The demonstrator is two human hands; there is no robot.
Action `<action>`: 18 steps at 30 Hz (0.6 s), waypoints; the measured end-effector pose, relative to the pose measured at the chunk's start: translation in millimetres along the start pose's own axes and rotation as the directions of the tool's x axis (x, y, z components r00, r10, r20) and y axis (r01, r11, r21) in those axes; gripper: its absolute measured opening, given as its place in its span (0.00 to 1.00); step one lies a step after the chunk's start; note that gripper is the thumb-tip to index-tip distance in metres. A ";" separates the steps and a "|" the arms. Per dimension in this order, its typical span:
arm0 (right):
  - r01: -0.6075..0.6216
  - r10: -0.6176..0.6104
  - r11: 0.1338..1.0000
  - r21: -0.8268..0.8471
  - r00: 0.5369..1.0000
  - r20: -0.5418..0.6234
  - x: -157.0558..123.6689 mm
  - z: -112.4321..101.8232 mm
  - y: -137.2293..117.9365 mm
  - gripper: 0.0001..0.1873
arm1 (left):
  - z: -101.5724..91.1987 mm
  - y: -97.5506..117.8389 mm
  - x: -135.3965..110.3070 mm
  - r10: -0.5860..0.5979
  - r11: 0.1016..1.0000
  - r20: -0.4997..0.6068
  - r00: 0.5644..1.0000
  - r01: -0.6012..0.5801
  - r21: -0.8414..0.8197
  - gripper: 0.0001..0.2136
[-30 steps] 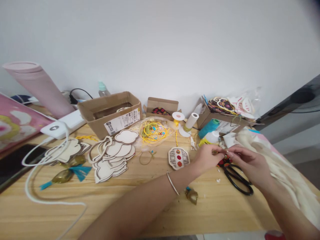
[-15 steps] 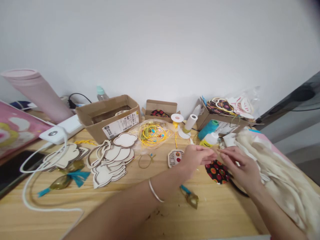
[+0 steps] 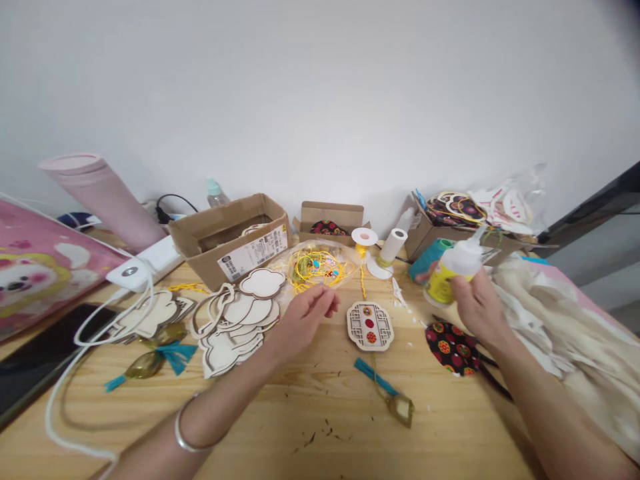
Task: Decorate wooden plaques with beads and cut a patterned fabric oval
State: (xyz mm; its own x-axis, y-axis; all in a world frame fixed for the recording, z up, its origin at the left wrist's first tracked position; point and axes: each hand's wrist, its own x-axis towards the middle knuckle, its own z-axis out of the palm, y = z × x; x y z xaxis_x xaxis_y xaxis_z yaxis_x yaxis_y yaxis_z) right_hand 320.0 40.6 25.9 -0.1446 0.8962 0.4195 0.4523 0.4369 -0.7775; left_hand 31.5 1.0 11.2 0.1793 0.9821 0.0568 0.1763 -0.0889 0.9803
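At the bottom of the frame, little dark crumbs [image 3: 313, 439] lie on the wooden table [image 3: 270, 433]. A shiny bangle [image 3: 184, 430] goes around the left wrist, at the lower left. Low down, right of the middle, is a small gold-brown bundle [image 3: 403, 408] with a blue strip [image 3: 370, 373] beside it. A round black cloth [image 3: 453, 347] with red and yellow flowers lies flat at the right, just under the right hand [image 3: 479, 308]. White flat wood shapes [image 3: 230, 353] sit in a pile left of the middle.

In the middle, a wood plaque [image 3: 381, 341] lies flat, with three little round bits in a row on it. The left hand [image 3: 310, 315] is near it, on its left, with the fingers curled in. I can't tell if it has something tiny in it.

The right hand has its fingers wrapped around a squeeze bottle [image 3: 457, 267], right of the middle. The bottle has a yellow label, and its thin white tip points up. It leans a bit, and a blue-green spool [image 3: 434, 259] is just behind it.

Farther back, yellow string [image 3: 320, 267] is in a tangle. A brown box [image 3: 203, 263] stands behind, left of the middle. The pale wall [image 3: 320, 100] fills the top.
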 end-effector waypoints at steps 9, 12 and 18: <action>-0.091 0.074 0.993 0.078 0.977 0.202 8.7 -9.5 -28.5 0.25 | 10.5 -2.8 -11.3 0.065 0.989 0.142 0.988 -0.082 0.119 0.05; -0.129 0.125 0.988 0.090 0.991 0.044 4.4 -9.3 -18.2 0.23 | 10.2 -3.3 -14.5 0.122 0.972 0.216 0.969 -0.161 0.173 0.06; -0.167 0.279 0.835 0.525 0.950 -0.142 3.8 4.0 -24.8 0.20 | 12.2 -5.5 -18.4 0.275 0.893 0.366 0.889 -0.377 0.245 0.11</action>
State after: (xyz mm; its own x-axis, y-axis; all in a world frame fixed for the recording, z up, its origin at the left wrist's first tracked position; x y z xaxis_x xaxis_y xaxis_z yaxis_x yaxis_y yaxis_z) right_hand 304.7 33.5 44.9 0.1140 0.9621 0.2476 -0.0599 0.2555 -0.9650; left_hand 39.0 -18.6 2.5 0.5622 0.7881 0.2506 0.3270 -0.4902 0.8080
